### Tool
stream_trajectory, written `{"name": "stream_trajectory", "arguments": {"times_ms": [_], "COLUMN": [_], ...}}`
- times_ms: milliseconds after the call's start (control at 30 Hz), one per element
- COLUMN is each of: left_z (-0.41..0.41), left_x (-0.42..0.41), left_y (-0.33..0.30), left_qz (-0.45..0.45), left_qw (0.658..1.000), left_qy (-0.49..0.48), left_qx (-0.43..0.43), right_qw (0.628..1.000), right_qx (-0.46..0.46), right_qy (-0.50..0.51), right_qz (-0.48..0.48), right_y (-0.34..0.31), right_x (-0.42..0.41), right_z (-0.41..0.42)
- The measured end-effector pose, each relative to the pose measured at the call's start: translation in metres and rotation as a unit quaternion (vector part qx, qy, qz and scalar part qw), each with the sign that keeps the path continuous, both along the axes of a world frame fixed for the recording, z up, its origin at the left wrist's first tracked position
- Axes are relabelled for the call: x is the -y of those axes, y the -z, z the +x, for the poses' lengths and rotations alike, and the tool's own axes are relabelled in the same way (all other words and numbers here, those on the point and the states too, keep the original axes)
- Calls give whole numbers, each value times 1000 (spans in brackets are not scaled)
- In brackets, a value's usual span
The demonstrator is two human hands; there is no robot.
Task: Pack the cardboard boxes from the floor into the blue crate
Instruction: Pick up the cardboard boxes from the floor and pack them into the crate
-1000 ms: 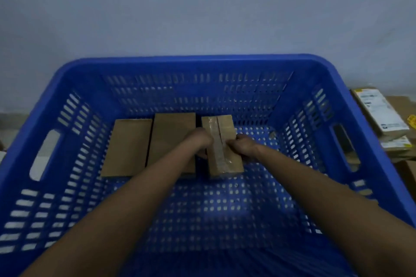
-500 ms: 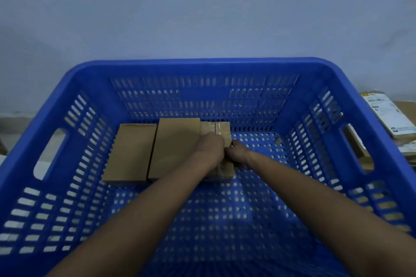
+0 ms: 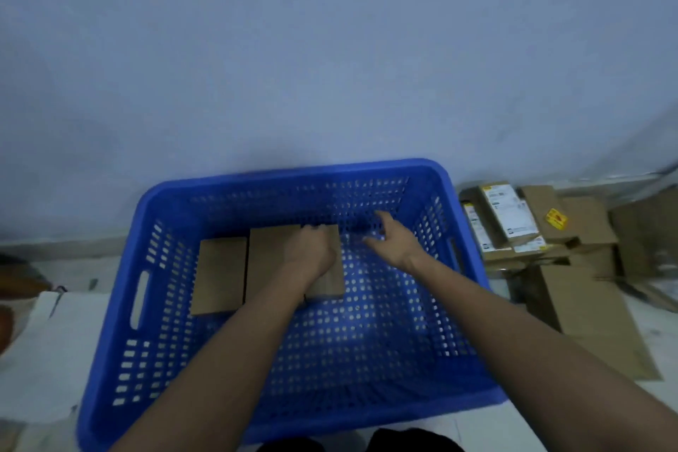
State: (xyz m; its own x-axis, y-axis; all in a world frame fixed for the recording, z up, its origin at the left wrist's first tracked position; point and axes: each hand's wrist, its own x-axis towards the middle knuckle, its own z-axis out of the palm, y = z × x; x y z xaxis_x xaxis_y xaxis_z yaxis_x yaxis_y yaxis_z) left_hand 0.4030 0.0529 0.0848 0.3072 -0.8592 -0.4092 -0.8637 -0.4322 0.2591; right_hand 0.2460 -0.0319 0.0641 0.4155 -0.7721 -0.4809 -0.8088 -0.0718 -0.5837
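The blue crate [image 3: 110, 323] stands on the floor against the wall. Three brown cardboard boxes lie side by side on its far left floor: a left box [image 3: 219, 273], a middle box [image 3: 266, 260] and a right box [image 3: 332, 283]. My left hand [image 3: 308, 249] lies on top of the right box, its fingers over the box's far edge. Just to the right of that box my right hand [image 3: 392, 242] hovers over the crate floor, fingers spread, holding nothing.
A pile of cardboard boxes [image 3: 521, 227], some with white labels, lies on the floor right of the crate. A flat cardboard sheet [image 3: 594, 319] lies in front of them. White sheeting [image 3: 47, 341] covers the floor on the left. The wall rises right behind the crate.
My right hand has let go of the right box and moved right with fingers spread. My left hand stays on the box. The camera has risen and pulled back from the crate.
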Motion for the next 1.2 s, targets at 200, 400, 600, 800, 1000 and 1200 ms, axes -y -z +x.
{"name": "stream_trajectory", "arguments": {"times_ms": [200, 400, 600, 800, 1000, 1200], "left_z": [-9, -59, -136, -231, -362, -481], "left_x": [-2, 1, 10, 21, 30, 38], "left_y": [-164, -314, -397, -412, -419, -424], "left_qz": [-20, 9, 34, 47, 47, 49], "left_qw": [996, 985, 970, 956, 940, 916], "left_qy": [-49, -55, -49, -78, -183, -255], "left_qx": [-67, -166, -235, -278, -283, -306], "right_qw": [999, 991, 971, 963, 967, 965], "right_qx": [1, 0, 7, -11, 34, 58], "right_qy": [35, 129, 226, 262, 237, 234], "right_qz": [-7, 43, 72, 69, 89, 104], "right_y": [-173, -331, -419, -438, -436, -440], "right_x": [-19, -32, -31, -8, 28, 52], "right_z": [-63, -137, -219, -322, -445, -538]}}
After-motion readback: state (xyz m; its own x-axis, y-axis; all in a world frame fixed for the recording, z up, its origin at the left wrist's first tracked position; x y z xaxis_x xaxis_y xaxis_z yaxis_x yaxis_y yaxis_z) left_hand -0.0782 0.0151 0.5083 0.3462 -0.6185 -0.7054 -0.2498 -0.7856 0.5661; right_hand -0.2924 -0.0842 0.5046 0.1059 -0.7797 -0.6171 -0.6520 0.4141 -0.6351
